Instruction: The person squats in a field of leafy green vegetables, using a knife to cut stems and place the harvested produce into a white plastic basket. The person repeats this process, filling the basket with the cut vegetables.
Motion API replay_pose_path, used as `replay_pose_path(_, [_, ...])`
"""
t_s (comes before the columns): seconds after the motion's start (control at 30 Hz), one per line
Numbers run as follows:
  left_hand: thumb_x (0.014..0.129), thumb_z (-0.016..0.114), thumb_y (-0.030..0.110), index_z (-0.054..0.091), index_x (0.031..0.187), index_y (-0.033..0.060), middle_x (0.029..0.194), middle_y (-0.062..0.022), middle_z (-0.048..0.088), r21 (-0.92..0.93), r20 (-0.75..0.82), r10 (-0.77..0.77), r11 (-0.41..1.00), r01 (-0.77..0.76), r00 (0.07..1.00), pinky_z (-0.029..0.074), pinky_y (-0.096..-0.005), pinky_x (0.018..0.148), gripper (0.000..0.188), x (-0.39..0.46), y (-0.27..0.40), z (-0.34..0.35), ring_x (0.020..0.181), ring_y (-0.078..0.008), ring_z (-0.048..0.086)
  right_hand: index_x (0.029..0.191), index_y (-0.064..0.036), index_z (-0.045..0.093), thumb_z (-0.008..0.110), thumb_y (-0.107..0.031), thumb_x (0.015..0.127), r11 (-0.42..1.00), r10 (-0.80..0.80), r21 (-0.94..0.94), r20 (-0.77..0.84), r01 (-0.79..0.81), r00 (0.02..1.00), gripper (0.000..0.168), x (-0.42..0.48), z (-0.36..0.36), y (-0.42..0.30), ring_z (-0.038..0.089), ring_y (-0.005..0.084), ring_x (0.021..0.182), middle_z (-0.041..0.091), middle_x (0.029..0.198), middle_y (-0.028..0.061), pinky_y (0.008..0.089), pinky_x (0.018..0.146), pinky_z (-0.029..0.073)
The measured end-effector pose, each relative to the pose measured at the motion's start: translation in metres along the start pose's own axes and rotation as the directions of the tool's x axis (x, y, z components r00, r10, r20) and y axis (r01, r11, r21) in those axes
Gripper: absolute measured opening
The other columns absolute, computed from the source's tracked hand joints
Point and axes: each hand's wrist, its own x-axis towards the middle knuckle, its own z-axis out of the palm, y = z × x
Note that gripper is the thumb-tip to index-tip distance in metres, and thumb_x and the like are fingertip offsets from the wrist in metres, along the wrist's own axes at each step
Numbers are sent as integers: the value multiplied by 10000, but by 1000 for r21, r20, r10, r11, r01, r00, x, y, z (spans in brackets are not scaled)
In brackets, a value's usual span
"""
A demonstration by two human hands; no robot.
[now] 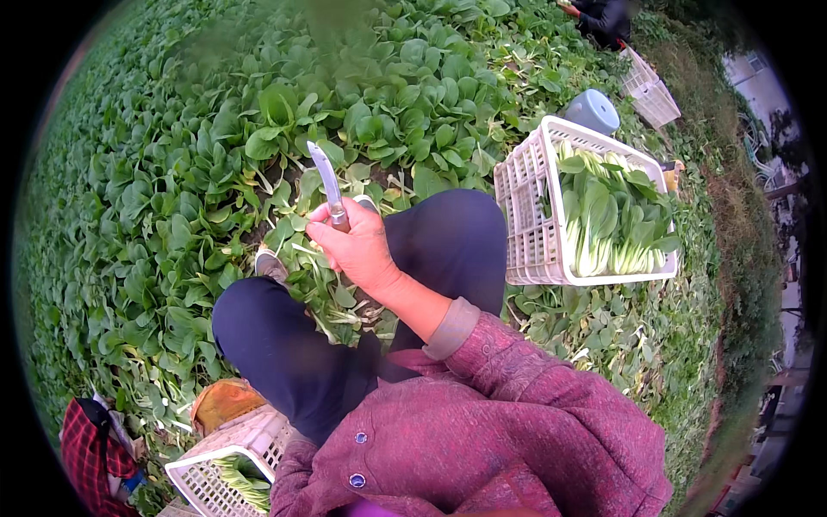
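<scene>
My right hand (354, 244) grips a knife by its brown handle (340, 223). The curved metal blade (326, 174) points up and away from me. Below that hand, between my shoes, cut leaves and pale stalks (333, 304) litter the soil. A dense stand of leafy greens, apparently bok choy (400, 116), grows just beyond the blade. To my right, a white plastic crate (526, 207) is tilted with its mouth towards me and holds stacked bok choy (614, 220). My left hand is out of view; only its sleeve (291, 468) shows beside my left leg.
A second white crate (219, 455) with greens lies at lower left, near an orange object (226, 402). One person in red plaid (97, 452) is behind it. At upper right are a light-blue bucket (591, 111), another crate (649, 90) and a person in dark clothing (604, 22).
</scene>
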Motion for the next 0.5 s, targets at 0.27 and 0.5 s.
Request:
replay_pose_path(0.27, [837,541,339,651,1048,76,1036,-197,651,-140,-17,-122,983,118,992,486,-417,842,355,1,15,-30,976,-355,621,963,-21,564,664,5,815,901,427,-59,-38,-429,903,181,-8,5,27,470,57,461,580,722,22,197,402,370])
replay_pose_path(0.5, [833,544,347,648,1064,74,1049,-196,648,-226,42,-433,874,430,901,484,-413,849,372,-35,-13,-47,987,-352,618,959,-33,531,653,0,831,655,747,4,-159,-756,646,180,48,25,77,435,77,432,522,659,18,223,378,359])
